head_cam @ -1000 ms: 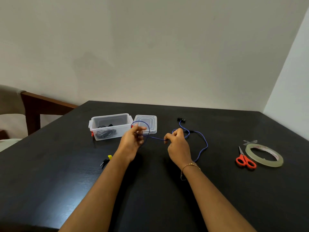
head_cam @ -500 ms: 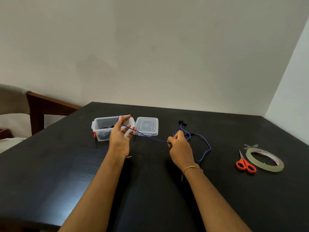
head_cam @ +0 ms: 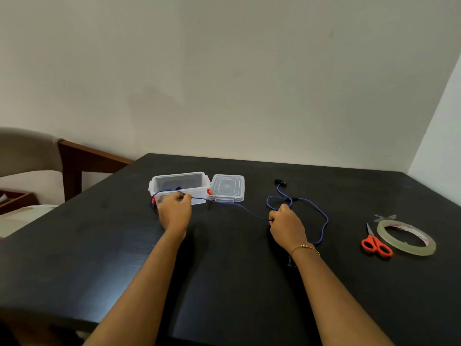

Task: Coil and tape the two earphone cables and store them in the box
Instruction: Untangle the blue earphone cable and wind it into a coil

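While both forearms reach forward from the near edge of the counter (head_cam: 74,258), the work looks about half done, judged from how things lie. The left hand (head_cam: 174,212) sits knuckles up just in front of the box (head_cam: 179,187), fingers curled around one end of the blue cable (head_cam: 239,208), which loops out to the left of that hand. The right hand (head_cam: 287,222) is level with it and well apart, thumb and fingers pinching the same cable, so a fairly straight stretch runs between the two hands and crosses in front of the box's near right corner. Beyond and to the right of the right hand the rest of the cable lies slack on the counter in a wide bend and a small loop, ending at the earbuds (head_cam: 280,182) farther back. So this cable is not yet coiled; it seems to be at the start of winding, and it has no tape.

Off to the right, the scissors (head_cam: 375,243) and the tape (head_cam: 406,237) lie side by side, untouched by either hand. Farther back, the box stands open with its lid (head_cam: 227,187) lying flat just to its right. Something dark shows inside, probably the other cable already stored, though it is too small to be sure. Left to do: coiling, taping, storing, and perhaps closing the lid.
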`<state>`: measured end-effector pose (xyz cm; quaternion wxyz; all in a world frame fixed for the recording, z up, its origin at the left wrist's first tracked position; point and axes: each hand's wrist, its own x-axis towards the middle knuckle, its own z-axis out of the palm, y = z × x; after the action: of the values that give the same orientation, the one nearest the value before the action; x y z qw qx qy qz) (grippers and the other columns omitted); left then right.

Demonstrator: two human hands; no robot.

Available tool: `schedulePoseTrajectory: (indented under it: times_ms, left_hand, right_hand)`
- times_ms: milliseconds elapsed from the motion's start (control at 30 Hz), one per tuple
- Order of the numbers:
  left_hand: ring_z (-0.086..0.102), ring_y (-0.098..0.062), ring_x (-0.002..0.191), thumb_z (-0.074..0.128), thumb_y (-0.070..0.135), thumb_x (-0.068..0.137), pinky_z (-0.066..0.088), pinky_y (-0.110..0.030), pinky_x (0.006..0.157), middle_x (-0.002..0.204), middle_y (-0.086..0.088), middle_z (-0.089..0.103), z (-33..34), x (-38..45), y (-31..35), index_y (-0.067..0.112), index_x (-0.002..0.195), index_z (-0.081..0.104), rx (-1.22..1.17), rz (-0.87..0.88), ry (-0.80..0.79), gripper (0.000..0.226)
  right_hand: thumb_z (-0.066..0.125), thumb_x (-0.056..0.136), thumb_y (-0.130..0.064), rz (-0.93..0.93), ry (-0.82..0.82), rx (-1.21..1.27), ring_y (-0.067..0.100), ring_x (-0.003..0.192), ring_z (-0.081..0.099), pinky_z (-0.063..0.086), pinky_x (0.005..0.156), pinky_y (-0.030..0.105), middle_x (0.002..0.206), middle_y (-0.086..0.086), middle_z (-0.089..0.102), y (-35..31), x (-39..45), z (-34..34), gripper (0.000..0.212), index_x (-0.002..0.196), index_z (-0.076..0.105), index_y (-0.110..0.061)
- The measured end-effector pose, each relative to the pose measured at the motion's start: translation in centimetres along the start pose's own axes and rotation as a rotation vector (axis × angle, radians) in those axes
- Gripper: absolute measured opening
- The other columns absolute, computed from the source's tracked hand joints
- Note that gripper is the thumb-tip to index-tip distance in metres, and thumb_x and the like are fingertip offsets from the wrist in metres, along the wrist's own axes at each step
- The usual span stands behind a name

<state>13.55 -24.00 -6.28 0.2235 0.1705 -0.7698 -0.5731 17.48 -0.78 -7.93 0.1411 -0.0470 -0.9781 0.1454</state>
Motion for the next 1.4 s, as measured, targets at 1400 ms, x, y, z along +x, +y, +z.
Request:
schedulePoseTrajectory:
  times_ms: [1400]
  left_hand:
    - [0.060,-0.028,0.092,0.041,0.010,0.095,0.046,-0.035,0.078,0.095,-0.013,0.063,7.8,-5.6,2.3,0.005,0.098,0.062,0.230,0.327,-0.284,0.021]
  right_hand:
    - [0.043,0.091,-0.005,-0.151,0.051,0.060,0.026,0.104,0.056,0.041,0.086,0.035,0.113,0.007,0.058,1.6,0.8,-1.4,0.025,0.108,0.059,-0.015]
